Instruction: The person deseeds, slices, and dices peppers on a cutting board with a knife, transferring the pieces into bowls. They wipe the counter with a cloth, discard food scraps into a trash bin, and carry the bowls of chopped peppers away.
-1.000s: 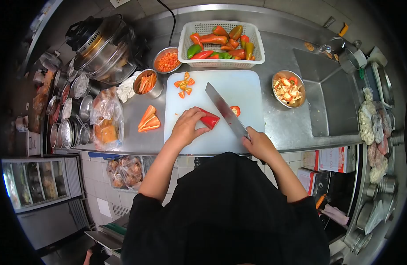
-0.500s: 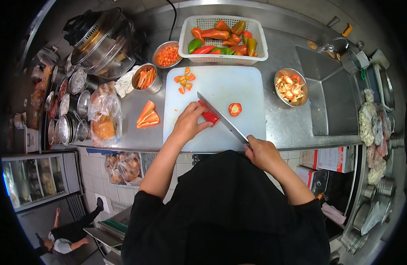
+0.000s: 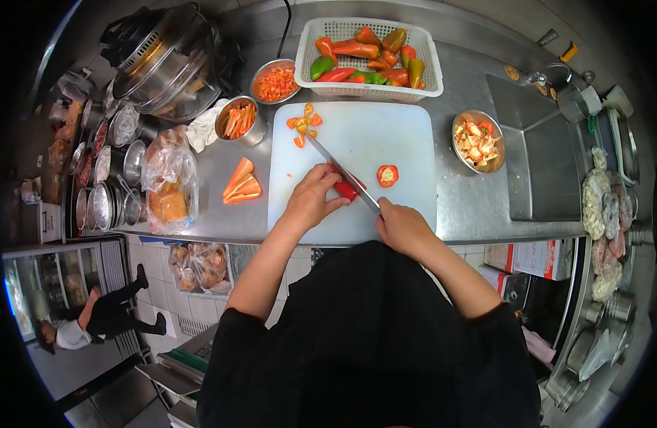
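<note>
My right hand point(image 3: 403, 228) grips the handle of a long knife point(image 3: 342, 170), its blade slanting up and left over a red pepper point(image 3: 347, 188). Fingers of my left hand point(image 3: 315, 196) are closed on the pepper's left side, right beside the blade. All this sits on a white cutting board point(image 3: 407, 143). A cut pepper end point(image 3: 387, 175) lies to the right of the blade. Small orange pepper pieces point(image 3: 304, 124) are grouped at the board's upper left, close to the knife tip. Left of the board rest larger orange pepper slices point(image 3: 243, 182).
Behind the board stands a white basket point(image 3: 437, 89) of whole peppers. Bowls of diced pepper point(image 3: 276, 85) and pepper strips point(image 3: 240, 120) are at left; a bowl of trimmings point(image 3: 478, 144) and a sink point(image 3: 546, 171) at right. Another person point(image 3: 104, 317) is by the fridge, lower left.
The knife has slid forward and left across the pepper, my right hand moving with it. My left hand stays on the pepper. The other person has moved upward in the view, closer to the fridge.
</note>
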The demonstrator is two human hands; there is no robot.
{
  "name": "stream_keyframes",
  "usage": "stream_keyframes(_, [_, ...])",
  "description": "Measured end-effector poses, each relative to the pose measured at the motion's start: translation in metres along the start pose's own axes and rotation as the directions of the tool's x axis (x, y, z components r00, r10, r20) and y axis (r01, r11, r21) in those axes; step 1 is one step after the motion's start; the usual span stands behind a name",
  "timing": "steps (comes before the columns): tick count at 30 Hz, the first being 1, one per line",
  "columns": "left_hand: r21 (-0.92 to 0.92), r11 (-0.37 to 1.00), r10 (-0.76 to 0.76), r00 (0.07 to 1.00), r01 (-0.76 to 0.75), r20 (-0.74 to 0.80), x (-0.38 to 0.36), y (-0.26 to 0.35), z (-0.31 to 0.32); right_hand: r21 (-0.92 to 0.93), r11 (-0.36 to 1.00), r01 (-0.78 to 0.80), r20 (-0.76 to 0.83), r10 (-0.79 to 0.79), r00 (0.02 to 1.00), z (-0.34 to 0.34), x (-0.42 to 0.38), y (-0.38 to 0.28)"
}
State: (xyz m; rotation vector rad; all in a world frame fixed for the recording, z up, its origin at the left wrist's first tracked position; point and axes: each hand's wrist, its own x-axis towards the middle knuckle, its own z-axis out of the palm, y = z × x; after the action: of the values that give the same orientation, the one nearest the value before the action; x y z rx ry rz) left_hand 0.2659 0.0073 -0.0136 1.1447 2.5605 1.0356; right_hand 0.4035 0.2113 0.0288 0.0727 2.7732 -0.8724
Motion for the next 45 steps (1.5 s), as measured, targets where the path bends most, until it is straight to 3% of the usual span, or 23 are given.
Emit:
stream_keyframes(7, [0.027,1.000,0.002,1.000,-0.002,0.019,-0.004,-0.005,-0.004,-0.031,0.999,-0.036,0.091,0.039,0.995,0.012,0.047,-0.006])
stream_keyframes(15, [0.068,0.997,-0.047,0.998,0.044,0.052,-0.012,0.002,-0.014,-0.014,0.990,-0.142,0.180,0.143,0.973,-0.003,-0.004,0.015])
stream_keyframes(18, [0.113,0.993,0.019,1.000,-0.018,-0.009,-0.016,-0.020,-0.017,0.111,0.985,-0.129,0.139,0.113,0.984,-0.023,-0.033,0.023])
stream_keyframes(20, [0.133,0.988,-0.046,0.973,0.078,-0.225,-0.017,-0.048,-0.011,0.239,0.953,-0.188,0.008,0.192,0.981,-0.032,-0.051,0.027])
stream_keyframes(21, [0.134,0.988,-0.047,0.972,0.079,-0.229,-0.013,-0.055,-0.014,0.237,0.954,-0.184,0.007,0.188,0.982,-0.036,-0.056,0.031])
stream_keyframes(23, [0.188,0.959,-0.115,0.899,0.211,-0.422,0.003,-0.069,-0.020,0.242,0.939,-0.245,-0.137,0.283,0.949,-0.043,-0.063,0.039])
stream_keyframes(27, [0.206,0.967,-0.047,0.896,0.152,-0.441,0.037,-0.097,-0.015,0.200,0.897,-0.395,-0.114,0.421,0.900,-0.043,-0.057,0.064])
stream_keyframes(31, [0.275,0.933,-0.110,0.910,0.233,-0.400,0.067,-0.056,-0.019,0.261,0.864,-0.430,-0.073,0.461,0.884,-0.026,-0.051,0.086])
stream_keyframes(33, [0.078,0.996,-0.017,0.957,0.041,-0.291,0.078,-0.026,0.004,0.283,0.852,-0.440,-0.067,0.475,0.878,-0.030,-0.052,0.088])
stream_keyframes(35, [0.169,0.978,0.141,0.986,-0.125,-0.089,0.086,0.011,0.033,0.303,0.845,-0.441,-0.067,0.481,0.874,-0.030,-0.052,0.088])
stream_keyframes(36, [0.169,0.976,0.151,0.985,-0.135,-0.087,0.087,0.027,0.043,0.332,0.831,-0.446,-0.062,0.491,0.869,-0.027,-0.053,0.090])
stream_keyframes(38, [0.328,0.916,0.163,0.961,-0.232,0.225,0.089,0.051,0.059,0.363,0.814,-0.454,-0.070,0.510,0.857,-0.026,-0.054,0.086])
stream_keyframes(40, [0.347,0.905,0.156,0.950,-0.248,0.271,0.090,0.056,0.067,0.241,0.886,-0.396,-0.270,0.453,0.850,-0.025,-0.055,0.073])
stream_keyframes(41, [0.371,0.894,0.132,0.940,-0.249,0.314,0.090,0.056,0.071,0.249,0.880,-0.406,-0.279,0.466,0.840,-0.023,-0.054,0.072])
stream_keyframes(43, [0.342,0.901,0.170,0.943,-0.267,0.287,0.087,0.055,0.067,0.052,0.956,-0.288,-0.415,0.284,0.865,-0.011,-0.048,0.076])
stream_keyframes(45, [0.304,0.939,0.086,0.964,-0.163,0.250,0.092,0.062,0.058,0.027,0.950,-0.310,-0.387,0.296,0.873,0.010,-0.038,0.087])
